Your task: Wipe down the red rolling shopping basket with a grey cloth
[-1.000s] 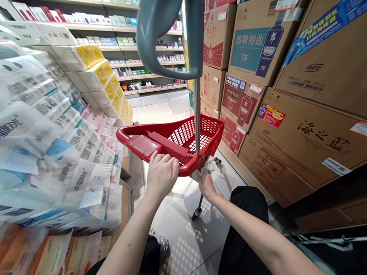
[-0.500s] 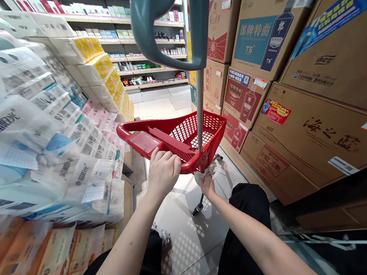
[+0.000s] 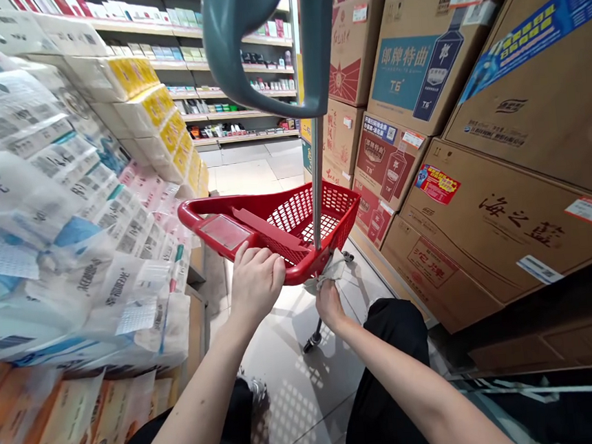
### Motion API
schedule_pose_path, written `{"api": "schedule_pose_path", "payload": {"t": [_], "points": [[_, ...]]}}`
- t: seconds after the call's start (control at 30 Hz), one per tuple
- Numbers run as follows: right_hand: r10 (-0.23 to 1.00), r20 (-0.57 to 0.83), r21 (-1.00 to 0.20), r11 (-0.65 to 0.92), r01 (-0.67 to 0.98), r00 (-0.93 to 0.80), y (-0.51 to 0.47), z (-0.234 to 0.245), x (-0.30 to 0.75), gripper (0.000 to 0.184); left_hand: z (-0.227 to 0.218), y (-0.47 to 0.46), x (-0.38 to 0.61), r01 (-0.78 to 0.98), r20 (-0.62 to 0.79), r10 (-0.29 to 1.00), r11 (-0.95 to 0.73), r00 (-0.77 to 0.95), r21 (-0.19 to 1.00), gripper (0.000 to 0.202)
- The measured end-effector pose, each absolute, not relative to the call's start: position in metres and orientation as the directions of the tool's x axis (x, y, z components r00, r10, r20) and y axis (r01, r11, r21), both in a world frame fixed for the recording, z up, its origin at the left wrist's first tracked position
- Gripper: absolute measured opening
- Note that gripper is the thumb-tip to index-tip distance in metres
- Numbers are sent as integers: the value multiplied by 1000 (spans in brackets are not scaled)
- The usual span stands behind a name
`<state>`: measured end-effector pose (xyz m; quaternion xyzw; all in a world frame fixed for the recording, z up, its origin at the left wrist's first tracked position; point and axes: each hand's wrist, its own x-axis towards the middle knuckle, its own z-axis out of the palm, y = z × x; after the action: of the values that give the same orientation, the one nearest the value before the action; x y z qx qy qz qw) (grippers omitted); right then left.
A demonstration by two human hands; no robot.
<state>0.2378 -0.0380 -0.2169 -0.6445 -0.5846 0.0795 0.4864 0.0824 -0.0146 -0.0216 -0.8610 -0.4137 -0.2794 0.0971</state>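
A red plastic shopping basket on wheels (image 3: 320,209) stands in the aisle in front of me. My left hand (image 3: 254,284) grips the near rim of the basket, fingers curled over it. My right hand (image 3: 328,301) is closed on a crumpled whitish cloth (image 3: 331,268) pressed against the basket's near outer wall, just below the rim. A metal rod (image 3: 316,179) rises from the basket to a grey pull handle (image 3: 270,41) close to the camera.
Packs of tissue and paper rolls (image 3: 62,222) are stacked along the left. Large cardboard cartons (image 3: 482,164) are piled high on the right. Tiled floor (image 3: 265,166) runs ahead to shelves of small goods (image 3: 223,104). My legs in black trousers are below.
The basket and both hands have drifted slightly left and back in view. The right hand has shifted the cloth a little along the basket's wall. Both grips are unchanged.
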Motion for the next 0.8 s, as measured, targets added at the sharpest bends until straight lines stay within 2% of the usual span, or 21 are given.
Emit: {"api": "schedule_pose_path", "payload": {"t": [0.1,0.27,0.37,0.53,0.67,0.8], "points": [[851,419,-748,126,651,317,-43,-218,240,20,-21,-16,81,766,556,657,-641,509,55,31],[790,536,-753,287,592,298,-55,-157,232,35,-21,-18,80,766,563,651,-641,509,48,30],[783,579,-703,337,626,228,-61,-125,225,44,-21,-17,79,764,567,649,-643,507,51,31],[738,661,-565,369,738,137,-67,-114,222,53,-19,-14,77,764,567,651,-643,505,58,31],[732,678,-494,385,780,69,-64,-97,227,47,-18,-11,76,760,576,643,-648,506,55,32],[736,673,-418,459,784,-72,-52,-68,227,37,-19,-7,75,769,599,622,-639,504,16,30]]}}
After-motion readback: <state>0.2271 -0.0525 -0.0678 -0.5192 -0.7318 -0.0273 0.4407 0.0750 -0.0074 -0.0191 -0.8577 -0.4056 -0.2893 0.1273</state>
